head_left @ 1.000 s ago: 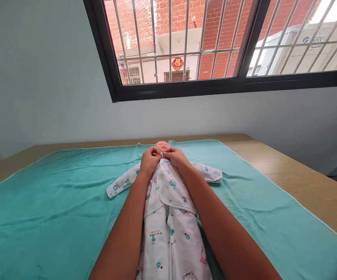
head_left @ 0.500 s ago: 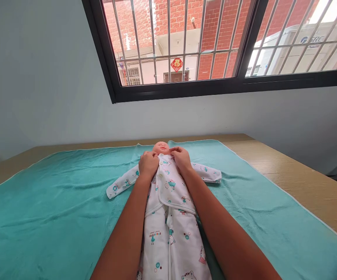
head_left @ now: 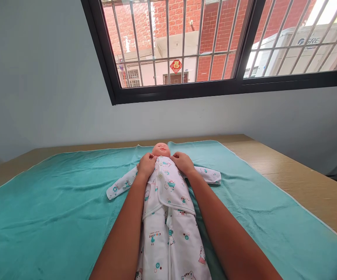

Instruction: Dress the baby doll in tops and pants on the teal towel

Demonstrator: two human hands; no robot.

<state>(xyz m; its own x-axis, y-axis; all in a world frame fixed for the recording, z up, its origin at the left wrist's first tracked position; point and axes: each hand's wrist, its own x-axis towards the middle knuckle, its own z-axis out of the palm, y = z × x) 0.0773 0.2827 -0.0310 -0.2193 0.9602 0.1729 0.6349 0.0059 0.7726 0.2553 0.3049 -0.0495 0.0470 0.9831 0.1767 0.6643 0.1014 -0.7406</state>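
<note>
A baby doll (head_left: 161,149) lies on its back, its head toward the wall. It wears a white printed baby outfit (head_left: 171,190), a buttoned top over trousers, with both sleeves spread out sideways. My left hand (head_left: 147,164) pinches the top's fabric at the shoulder on the left of the neck. On the other side, my right hand (head_left: 182,162) has its fingers closed on the fabric at the opposite shoulder. Fingertips of both hands are partly hidden. My forearms run along both sides of the doll's body.
Under the doll a teal blanket (head_left: 54,202) covers much of the wooden table (head_left: 285,167). Behind the table's far edge rises a pale wall (head_left: 180,118), with a dark-framed barred window (head_left: 174,90) above.
Both hands have shifted slightly outward from the neck to the shoulders, and the right has come down from beside the doll's head. More of the doll's neck and collar shows now.
</note>
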